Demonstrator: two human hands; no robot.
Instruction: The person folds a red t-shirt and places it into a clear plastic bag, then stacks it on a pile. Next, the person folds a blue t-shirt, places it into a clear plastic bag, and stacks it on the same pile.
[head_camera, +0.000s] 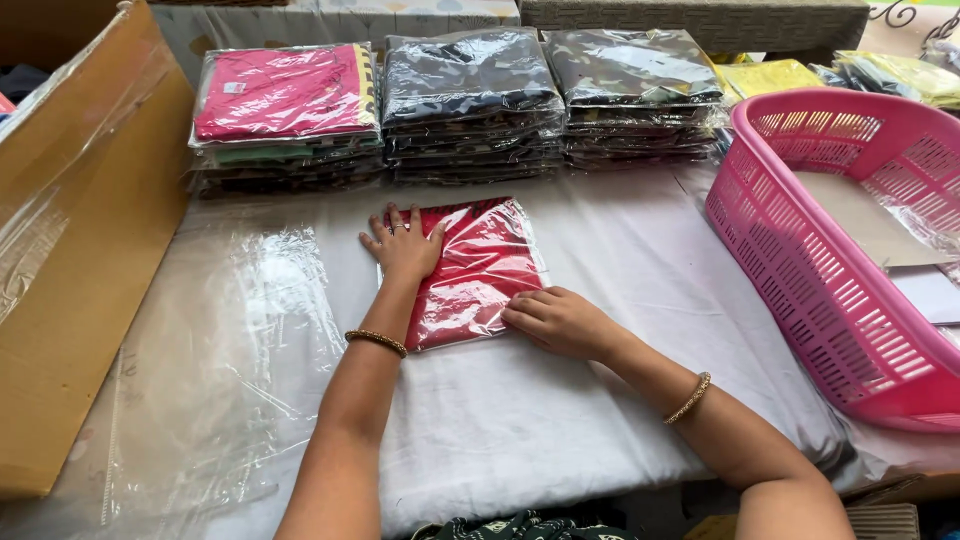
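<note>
Two hands flat, left hand (404, 247) and right hand (556, 320), fingers spread on one red bagged garment (480, 265), three stacks (470, 100) behind

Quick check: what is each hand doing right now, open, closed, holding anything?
Left hand: open, fingers spread, pressing flat on the red bagged garment.
Right hand: open, fingers lightly curled, resting on the bag's lower edge; grips nothing.
</note>
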